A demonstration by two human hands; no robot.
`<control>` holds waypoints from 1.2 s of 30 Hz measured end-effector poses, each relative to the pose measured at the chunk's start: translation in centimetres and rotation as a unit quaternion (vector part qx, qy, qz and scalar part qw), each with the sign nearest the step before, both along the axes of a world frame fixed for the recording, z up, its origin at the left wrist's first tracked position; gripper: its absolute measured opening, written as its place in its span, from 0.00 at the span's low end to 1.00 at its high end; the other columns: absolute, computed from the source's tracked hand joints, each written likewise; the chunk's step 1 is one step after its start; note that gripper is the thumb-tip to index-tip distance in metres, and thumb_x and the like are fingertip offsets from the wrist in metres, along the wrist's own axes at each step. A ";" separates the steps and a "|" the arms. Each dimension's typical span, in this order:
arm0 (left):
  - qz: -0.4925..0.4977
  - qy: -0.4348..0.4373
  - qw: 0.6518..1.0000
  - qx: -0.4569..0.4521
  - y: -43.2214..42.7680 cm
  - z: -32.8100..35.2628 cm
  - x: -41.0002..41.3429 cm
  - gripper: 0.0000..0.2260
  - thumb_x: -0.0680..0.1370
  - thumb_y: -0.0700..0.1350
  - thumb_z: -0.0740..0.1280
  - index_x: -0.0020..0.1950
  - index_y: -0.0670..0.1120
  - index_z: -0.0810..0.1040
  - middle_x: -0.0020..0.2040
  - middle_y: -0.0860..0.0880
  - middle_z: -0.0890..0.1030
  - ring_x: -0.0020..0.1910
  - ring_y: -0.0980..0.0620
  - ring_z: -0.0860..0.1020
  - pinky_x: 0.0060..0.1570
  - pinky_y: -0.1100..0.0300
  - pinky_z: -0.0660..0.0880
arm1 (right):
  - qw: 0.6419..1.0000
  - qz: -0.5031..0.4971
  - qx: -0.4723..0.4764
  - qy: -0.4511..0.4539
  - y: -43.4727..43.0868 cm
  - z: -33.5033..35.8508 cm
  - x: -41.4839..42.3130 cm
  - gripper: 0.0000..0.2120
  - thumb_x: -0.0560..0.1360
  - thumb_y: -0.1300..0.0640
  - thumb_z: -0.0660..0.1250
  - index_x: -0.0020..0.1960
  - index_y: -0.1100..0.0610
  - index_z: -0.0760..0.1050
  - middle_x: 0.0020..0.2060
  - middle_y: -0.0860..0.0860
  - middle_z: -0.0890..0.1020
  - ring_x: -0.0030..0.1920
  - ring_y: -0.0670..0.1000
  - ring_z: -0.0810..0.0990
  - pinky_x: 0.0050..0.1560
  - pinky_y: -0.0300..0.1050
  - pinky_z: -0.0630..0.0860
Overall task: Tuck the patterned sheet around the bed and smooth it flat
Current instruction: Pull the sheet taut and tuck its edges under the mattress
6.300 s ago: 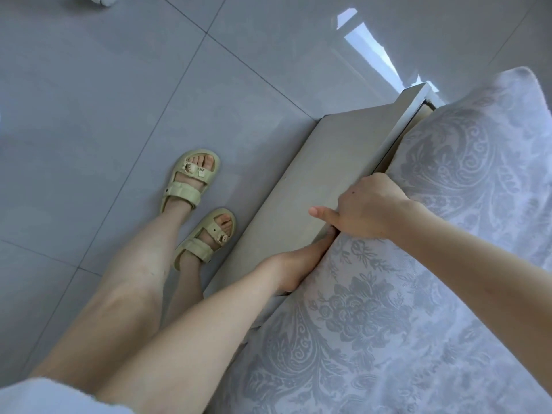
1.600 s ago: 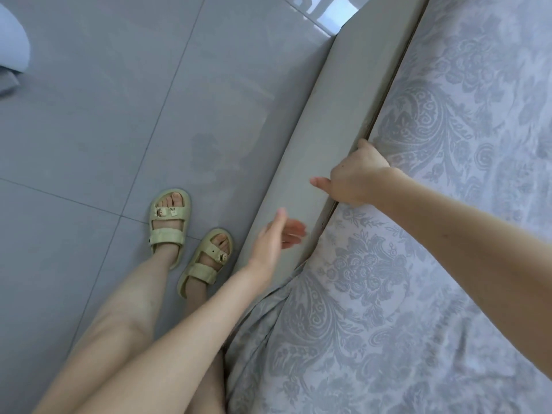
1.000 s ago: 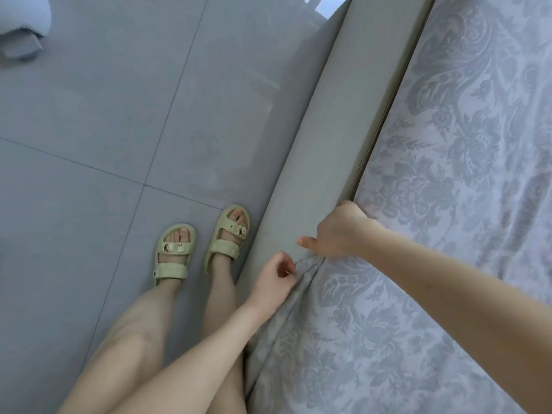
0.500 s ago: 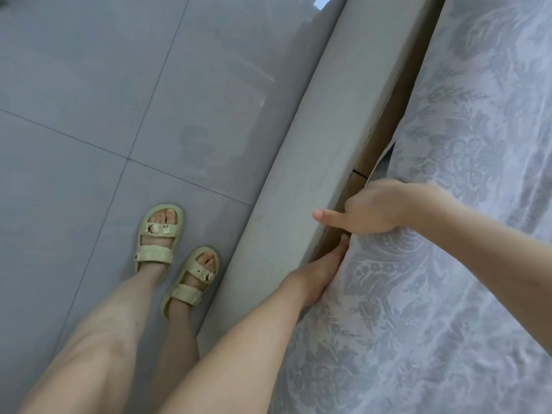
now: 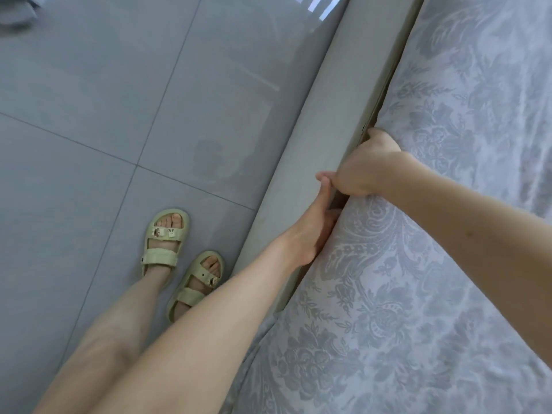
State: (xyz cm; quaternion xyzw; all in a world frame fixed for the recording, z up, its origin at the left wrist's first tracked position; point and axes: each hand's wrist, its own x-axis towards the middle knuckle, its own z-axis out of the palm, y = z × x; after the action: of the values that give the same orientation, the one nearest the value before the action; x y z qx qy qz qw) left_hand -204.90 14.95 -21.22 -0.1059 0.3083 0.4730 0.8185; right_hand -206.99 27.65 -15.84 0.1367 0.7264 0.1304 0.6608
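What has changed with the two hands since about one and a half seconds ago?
The left hand, then open in the air over the bed frame, has gone down into the gap beside the patterned sheet, fingers hidden. The right hand stays gripping the sheet-covered mattress edge, thumb out.

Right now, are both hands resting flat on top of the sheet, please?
No, the left hand is pushed into the gap beside the bed frame, and the right hand grips the patterned sheet edge.
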 end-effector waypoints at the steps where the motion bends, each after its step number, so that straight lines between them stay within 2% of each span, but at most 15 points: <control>1: 0.003 0.005 1.000 -0.001 0.6 -0.1 0.4 0.35 0.73 0.72 0.43 0.68 0.53 0.72 0.62 0.49 0.78 0.63 0.50 0.76 0.64 0.55 0.70 | 1.000 0.004 0.015 -0.002 0.7 -0.2 -0.1 0.37 0.77 0.34 0.36 0.74 0.56 0.62 0.73 0.55 0.64 0.75 0.54 0.56 0.74 0.52 0.48; 5: -0.047 0.041 0.998 -0.030 1.5 -1.2 1.1 0.37 0.69 0.76 0.47 0.67 0.56 0.73 0.64 0.50 0.78 0.64 0.50 0.75 0.68 0.49 0.68 | 0.999 0.014 0.031 -0.043 1.0 -1.7 -0.3 0.41 0.75 0.29 0.39 0.76 0.56 0.57 0.74 0.55 0.62 0.75 0.55 0.57 0.72 0.52 0.52; 8: -0.072 0.087 0.992 -0.061 -0.2 -0.7 0.6 0.35 0.75 0.70 0.42 0.68 0.52 0.72 0.63 0.50 0.77 0.63 0.51 0.75 0.66 0.55 0.68 | 0.998 0.006 0.039 -0.053 0.4 -1.1 -1.0 0.39 0.76 0.30 0.40 0.76 0.56 0.57 0.74 0.55 0.62 0.74 0.56 0.58 0.72 0.52 0.52; 10: -0.072 0.139 0.982 -0.101 -3.5 0.1 0.1 0.32 0.79 0.65 0.42 0.61 0.47 0.77 0.55 0.49 0.81 0.55 0.51 0.78 0.59 0.58 0.72 | 0.998 -0.018 0.030 -0.046 -0.6 -0.4 -1.4 0.38 0.76 0.31 0.39 0.75 0.56 0.57 0.74 0.55 0.63 0.74 0.57 0.58 0.72 0.52 0.51; 12: -0.040 0.188 0.972 -0.138 -7.8 0.2 -0.3 0.28 0.82 0.59 0.44 0.49 0.46 0.80 0.47 0.49 0.82 0.48 0.50 0.79 0.57 0.56 0.73 | 0.999 -0.039 -0.006 -0.021 -2.9 0.2 -1.4 0.39 0.76 0.32 0.36 0.74 0.56 0.60 0.73 0.55 0.63 0.74 0.57 0.58 0.72 0.52 0.53; 14: -0.031 0.231 0.956 -0.178 -11.9 -0.1 -0.4 0.26 0.83 0.55 0.46 0.42 0.46 0.79 0.45 0.50 0.82 0.50 0.49 0.77 0.60 0.55 0.70 | 0.996 -0.056 -0.063 0.024 -6.1 0.9 -0.8 0.39 0.77 0.32 0.35 0.69 0.56 0.68 0.72 0.55 0.66 0.73 0.56 0.61 0.69 0.51 0.57; 16: -0.082 0.266 0.940 -0.197 -15.3 -0.9 0.6 0.27 0.83 0.54 0.45 0.40 0.48 0.80 0.50 0.50 0.81 0.55 0.50 0.75 0.64 0.55 0.65 | 0.986 -0.099 -0.124 0.057 -9.4 1.5 0.5 0.36 0.78 0.34 0.35 0.51 0.57 0.74 0.68 0.56 0.71 0.70 0.56 0.67 0.65 0.49 0.62; 18: -0.164 0.291 0.923 -0.189 -18.2 -2.3 2.3 0.29 0.82 0.57 0.43 0.45 0.49 0.82 0.58 0.49 0.80 0.58 0.51 0.75 0.66 0.54 0.64 | 0.973 -0.155 -0.164 0.054 -12.5 1.9 2.2 0.37 0.78 0.34 0.36 0.48 0.59 0.74 0.62 0.57 0.75 0.67 0.56 0.70 0.62 0.49 0.64; 21: -0.253 0.292 0.906 -0.171 -21.2 -3.6 4.1 0.32 0.80 0.61 0.41 0.59 0.46 0.79 0.64 0.46 0.77 0.64 0.50 0.73 0.68 0.55 0.63 | 0.963 -0.166 -0.212 0.027 -16.9 1.7 5.0 0.35 0.78 0.35 0.35 0.39 0.58 0.70 0.52 0.57 0.78 0.61 0.56 0.74 0.60 0.50 0.65; 26: -0.284 0.245 0.911 -0.172 -24.8 -4.5 6.0 0.33 0.77 0.66 0.43 0.63 0.47 0.75 0.64 0.46 0.76 0.64 0.48 0.73 0.69 0.53 0.64 | 0.961 -0.132 -0.236 0.055 -20.9 0.9 7.4 0.33 0.79 0.36 0.36 0.29 0.55 0.64 0.50 0.57 0.82 0.57 0.55 0.77 0.66 0.51 0.61; 28: -0.275 0.228 0.918 -0.170 -26.0 -4.5 6.2 0.37 0.75 0.70 0.46 0.69 0.45 0.71 0.69 0.44 0.73 0.68 0.47 0.70 0.71 0.51 0.61 | 0.964 -0.142 -0.222 0.027 -21.9 0.2 7.7 0.35 0.78 0.35 0.37 0.32 0.57 0.68 0.54 0.57 0.80 0.59 0.56 0.76 0.65 0.51 0.65; 30: -0.244 0.221 0.931 -0.160 -27.8 -3.9 6.2 0.38 0.74 0.71 0.47 0.67 0.43 0.73 0.66 0.40 0.74 0.65 0.45 0.73 0.70 0.48 0.63 | 0.968 -0.144 -0.206 -0.025 -23.2 -0.7 7.9 0.39 0.77 0.33 0.36 0.49 0.59 0.77 0.62 0.56 0.77 0.65 0.56 0.72 0.64 0.50 0.66; 32: -0.179 0.227 0.945 -0.153 -29.6 -3.0 6.1 0.28 0.78 0.65 0.49 0.59 0.45 0.77 0.58 0.44 0.79 0.57 0.48 0.77 0.64 0.51 0.70 | 0.969 -0.144 -0.190 -0.071 -24.2 -1.4 8.1 0.39 0.77 0.33 0.36 0.68 0.57 0.70 0.70 0.55 0.69 0.71 0.56 0.66 0.66 0.49 0.63; 34: -0.122 0.219 0.957 -0.146 -30.9 -1.3 5.8 0.18 0.81 0.57 0.51 0.52 0.49 0.76 0.51 0.48 0.79 0.51 0.51 0.77 0.56 0.57 0.72 | 0.966 -0.153 -0.180 -0.103 -24.8 -2.0 8.6 0.39 0.77 0.33 0.36 0.73 0.57 0.63 0.73 0.54 0.64 0.73 0.55 0.62 0.68 0.49 0.61; 36: -0.089 0.197 0.967 -0.135 -31.7 0.5 6.1 0.15 0.82 0.53 0.51 0.54 0.51 0.75 0.51 0.51 0.80 0.52 0.54 0.77 0.55 0.62 0.71 | 0.963 -0.156 -0.177 -0.133 -25.6 -2.2 9.1 0.39 0.76 0.32 0.36 0.74 0.56 0.61 0.74 0.53 0.62 0.74 0.54 0.60 0.68 0.48 0.59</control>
State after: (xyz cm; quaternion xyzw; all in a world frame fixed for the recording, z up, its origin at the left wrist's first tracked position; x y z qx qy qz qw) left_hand -198.82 -16.74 -20.71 -0.0922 0.5327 0.3640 0.7584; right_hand -197.89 2.07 -18.05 0.1102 0.6132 -0.0878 0.7773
